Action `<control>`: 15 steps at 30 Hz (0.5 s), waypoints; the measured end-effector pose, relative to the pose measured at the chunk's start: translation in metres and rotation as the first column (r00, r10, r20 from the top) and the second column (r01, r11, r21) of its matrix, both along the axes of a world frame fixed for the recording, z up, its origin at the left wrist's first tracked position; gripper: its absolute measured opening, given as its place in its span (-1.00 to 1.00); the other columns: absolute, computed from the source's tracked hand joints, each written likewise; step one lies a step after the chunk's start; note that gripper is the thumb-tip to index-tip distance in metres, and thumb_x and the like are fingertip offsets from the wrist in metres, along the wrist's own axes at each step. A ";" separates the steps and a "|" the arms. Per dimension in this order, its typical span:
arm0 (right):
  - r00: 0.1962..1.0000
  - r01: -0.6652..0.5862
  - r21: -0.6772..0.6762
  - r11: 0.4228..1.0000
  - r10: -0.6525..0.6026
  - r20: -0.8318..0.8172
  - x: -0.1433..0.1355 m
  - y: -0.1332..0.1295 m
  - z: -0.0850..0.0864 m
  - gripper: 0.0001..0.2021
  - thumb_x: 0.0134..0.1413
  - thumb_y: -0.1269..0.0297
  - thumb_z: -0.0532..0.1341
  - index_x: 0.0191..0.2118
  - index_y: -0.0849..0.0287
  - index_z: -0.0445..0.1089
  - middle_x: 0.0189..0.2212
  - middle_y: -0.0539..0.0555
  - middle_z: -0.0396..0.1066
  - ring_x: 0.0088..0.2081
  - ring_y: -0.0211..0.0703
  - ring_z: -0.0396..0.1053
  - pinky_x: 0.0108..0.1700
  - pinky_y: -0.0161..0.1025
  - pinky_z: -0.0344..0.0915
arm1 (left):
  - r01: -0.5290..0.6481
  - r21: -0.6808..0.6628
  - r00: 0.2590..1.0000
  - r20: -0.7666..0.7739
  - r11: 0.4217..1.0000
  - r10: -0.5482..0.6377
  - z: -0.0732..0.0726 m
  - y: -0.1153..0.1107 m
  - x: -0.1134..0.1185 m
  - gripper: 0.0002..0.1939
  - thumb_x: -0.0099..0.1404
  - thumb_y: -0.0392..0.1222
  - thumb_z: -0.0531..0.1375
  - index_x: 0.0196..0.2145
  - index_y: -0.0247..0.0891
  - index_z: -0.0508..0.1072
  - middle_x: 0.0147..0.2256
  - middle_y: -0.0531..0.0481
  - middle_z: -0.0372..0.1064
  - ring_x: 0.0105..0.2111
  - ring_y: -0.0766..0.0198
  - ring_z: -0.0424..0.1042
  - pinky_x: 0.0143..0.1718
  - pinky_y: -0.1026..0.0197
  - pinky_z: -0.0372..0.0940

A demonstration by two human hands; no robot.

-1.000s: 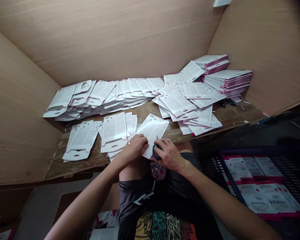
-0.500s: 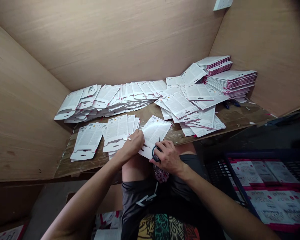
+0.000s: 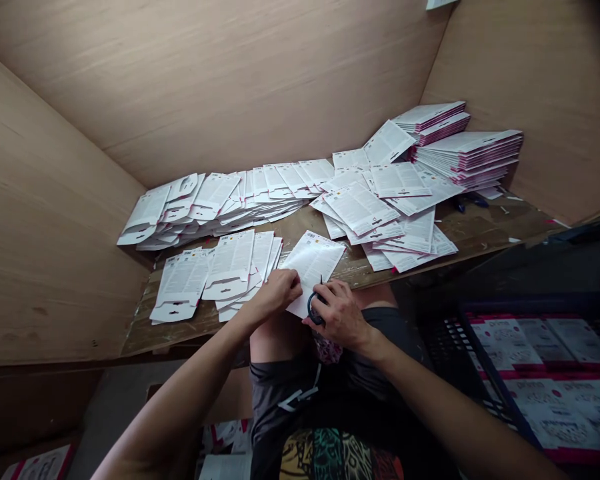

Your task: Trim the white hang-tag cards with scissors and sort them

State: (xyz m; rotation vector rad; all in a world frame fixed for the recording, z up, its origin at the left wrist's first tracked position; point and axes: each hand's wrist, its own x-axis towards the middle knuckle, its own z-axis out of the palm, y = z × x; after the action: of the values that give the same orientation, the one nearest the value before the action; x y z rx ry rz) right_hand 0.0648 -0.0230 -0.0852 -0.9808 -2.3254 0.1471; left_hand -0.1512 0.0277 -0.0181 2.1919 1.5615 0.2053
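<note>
A white printed cardboard packet (image 3: 314, 257) lies slanted at the table's front edge, its near end reaching over my lap. My left hand (image 3: 283, 290) is closed, its curled fingers resting over the packet's left side near the flap; what is pinched in them is hidden. My right hand (image 3: 341, 313) grips a small pair of scissors (image 3: 313, 309) with a dark blue handle loop, a dark tip pointing up. Its thumb is at the packet's near corner. To the left lie a fanned group of packets (image 3: 227, 263) and another small pile (image 3: 179, 283), with hang holes toward me.
A long row of overlapping packets (image 3: 260, 193) lines the back panel. Loose packets (image 3: 363, 210) are heaped right of centre, beside neat stacks (image 3: 485, 157) with pink edges. Wooden panels (image 3: 260, 80) enclose the table. A dark blue crate (image 3: 500, 393) holding pink-and-white packs stands at lower right.
My left hand has moved slightly right and down, now covering more of the packet's flap. My right hand keeps the scissors in nearly the same place. The view has shifted a little.
</note>
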 end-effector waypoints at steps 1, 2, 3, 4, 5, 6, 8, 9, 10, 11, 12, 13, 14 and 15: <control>1.000 0.001 0.000 1.000 -0.001 -0.003 0.000 0.000 -0.001 -0.73 0.30 0.01 0.39 -0.13 0.12 0.53 0.10 0.24 0.49 0.08 0.22 0.32 0.22 0.23 0.23 | -0.010 -0.007 1.000 0.005 1.000 0.010 0.000 0.000 -0.001 -0.85 0.37 -0.29 0.20 -0.31 -0.28 0.59 -0.40 -0.04 0.53 -0.38 0.21 0.45 -0.30 0.23 0.24; 1.000 0.002 0.001 1.000 -0.002 -0.006 -0.001 0.000 -0.001 -0.72 0.30 0.00 0.40 -0.13 0.12 0.53 0.10 0.23 0.49 0.08 0.22 0.33 0.23 0.23 0.23 | -0.014 -0.019 1.000 0.013 1.000 0.014 0.000 0.001 -0.003 -0.85 0.38 -0.28 0.20 -0.30 -0.27 0.59 -0.41 -0.03 0.53 -0.40 0.23 0.45 -0.31 0.24 0.24; 1.000 0.002 0.001 1.000 -0.002 -0.009 -0.001 0.000 -0.002 -0.72 0.29 0.00 0.40 -0.12 0.11 0.54 0.11 0.23 0.49 0.09 0.22 0.33 0.23 0.23 0.22 | -0.012 -0.034 1.000 0.023 0.999 0.013 0.000 0.001 -0.005 -0.85 0.39 -0.25 0.21 -0.29 -0.27 0.59 -0.42 -0.01 0.54 -0.42 0.24 0.46 -0.33 0.25 0.24; 1.000 0.002 0.000 1.000 -0.002 -0.013 -0.001 0.000 -0.002 -0.72 0.29 0.00 0.40 -0.11 0.11 0.54 0.11 0.23 0.49 0.09 0.22 0.33 0.24 0.24 0.21 | -0.008 -0.048 0.999 0.037 0.999 0.010 0.000 0.001 -0.006 -0.86 0.39 -0.21 0.24 -0.27 -0.26 0.59 -0.41 0.01 0.55 -0.42 0.25 0.46 -0.34 0.26 0.24; 1.000 0.003 0.000 1.000 -0.003 -0.017 -0.001 0.000 -0.003 -0.71 0.29 0.00 0.40 -0.10 0.11 0.54 0.11 0.23 0.49 0.10 0.22 0.33 0.25 0.24 0.21 | -0.008 -0.057 0.999 0.051 0.998 0.011 0.000 0.000 -0.007 -0.87 0.38 -0.17 0.26 -0.26 -0.25 0.59 -0.40 0.02 0.56 -0.42 0.26 0.47 -0.35 0.26 0.25; 1.000 0.004 0.000 1.000 -0.004 -0.022 -0.001 0.000 -0.004 -0.71 0.29 0.00 0.40 -0.08 0.12 0.54 0.11 0.23 0.49 0.10 0.22 0.33 0.26 0.24 0.20 | -0.012 -0.060 0.998 0.063 0.998 0.016 0.000 0.000 -0.007 -0.86 0.37 -0.14 0.29 -0.26 -0.25 0.59 -0.39 0.02 0.56 -0.41 0.25 0.47 -0.36 0.26 0.24; 1.000 0.006 -0.001 1.000 -0.006 -0.030 -0.001 0.000 -0.004 -0.70 0.30 0.01 0.40 -0.06 0.12 0.54 0.11 0.23 0.49 0.11 0.22 0.33 0.27 0.23 0.20 | -0.028 -0.052 0.997 0.075 0.998 0.032 -0.001 -0.002 -0.005 -0.88 0.32 -0.14 0.32 -0.28 -0.25 0.58 -0.37 0.01 0.57 -0.39 0.25 0.48 -0.35 0.25 0.24; 0.999 0.005 -0.002 1.000 -0.005 -0.032 -0.001 0.000 -0.005 -0.71 0.30 0.01 0.40 -0.06 0.12 0.54 0.11 0.24 0.49 0.11 0.22 0.33 0.27 0.23 0.20 | -0.039 -0.045 0.996 0.074 0.998 0.042 -0.002 -0.002 -0.004 -0.91 0.31 -0.18 0.31 -0.29 -0.26 0.57 -0.37 0.00 0.56 -0.39 0.24 0.47 -0.35 0.25 0.24; 0.999 0.003 -0.002 1.000 -0.003 -0.033 -0.001 0.000 -0.005 -0.71 0.30 0.02 0.40 -0.07 0.12 0.54 0.11 0.24 0.49 0.11 0.22 0.33 0.27 0.23 0.20 | -0.050 -0.036 0.996 0.070 0.998 0.053 -0.002 -0.003 -0.003 -0.94 0.30 -0.23 0.29 -0.30 -0.26 0.57 -0.37 0.00 0.56 -0.39 0.24 0.46 -0.34 0.24 0.23; 0.999 0.001 -0.003 1.000 -0.001 -0.034 -0.001 0.000 -0.005 -0.72 0.29 0.02 0.40 -0.08 0.12 0.55 0.12 0.24 0.48 0.11 0.22 0.32 0.27 0.23 0.20 | -0.059 -0.029 0.996 0.063 0.998 0.061 -0.003 -0.003 -0.002 -0.94 0.29 -0.28 0.26 -0.31 -0.26 0.57 -0.38 -0.01 0.55 -0.39 0.24 0.46 -0.34 0.23 0.23; 0.999 -0.001 -0.004 1.000 0.001 -0.034 -0.001 0.000 -0.005 -0.73 0.29 0.02 0.41 -0.09 0.11 0.55 0.12 0.24 0.48 0.12 0.22 0.32 0.27 0.23 0.20 | -0.068 -0.022 0.996 0.059 0.997 0.069 -0.002 -0.003 -0.001 -0.92 0.27 -0.32 0.24 -0.31 -0.26 0.57 -0.38 -0.01 0.54 -0.39 0.23 0.45 -0.33 0.23 0.23; 0.999 -0.001 -0.004 1.000 0.001 -0.035 -0.001 0.000 -0.005 -0.73 0.28 0.02 0.41 -0.10 0.11 0.55 0.12 0.24 0.49 0.12 0.22 0.32 0.27 0.23 0.21 | -0.073 -0.018 0.996 0.056 0.997 0.074 -0.002 -0.003 -0.001 -0.89 0.26 -0.35 0.22 -0.30 -0.26 0.57 -0.38 -0.01 0.54 -0.39 0.23 0.45 -0.32 0.23 0.24; 0.999 -0.001 -0.003 1.000 0.001 -0.035 -0.001 0.000 -0.005 -0.74 0.28 0.03 0.41 -0.11 0.10 0.55 0.11 0.24 0.49 0.11 0.22 0.32 0.27 0.22 0.21 | -0.074 -0.017 0.996 0.056 0.997 0.075 -0.001 -0.003 -0.002 -0.87 0.25 -0.37 0.21 -0.30 -0.26 0.57 -0.38 -0.01 0.54 -0.39 0.23 0.45 -0.31 0.22 0.24; 0.999 0.000 -0.002 1.000 0.000 -0.035 -0.001 -0.001 -0.005 -0.74 0.28 0.03 0.42 -0.11 0.10 0.55 0.11 0.23 0.49 0.11 0.22 0.32 0.27 0.22 0.21 | -0.069 -0.020 0.996 0.057 0.997 0.070 0.000 -0.004 -0.003 -0.87 0.25 -0.37 0.22 -0.29 -0.26 0.57 -0.38 -0.01 0.54 -0.38 0.23 0.46 -0.31 0.22 0.25</control>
State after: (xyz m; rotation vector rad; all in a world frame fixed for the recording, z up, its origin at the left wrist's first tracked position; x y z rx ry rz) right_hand 0.0635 -0.0235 -0.0900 -0.9722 -2.2936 0.1658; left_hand -0.1545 0.0238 -0.0182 2.1009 1.6031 0.2718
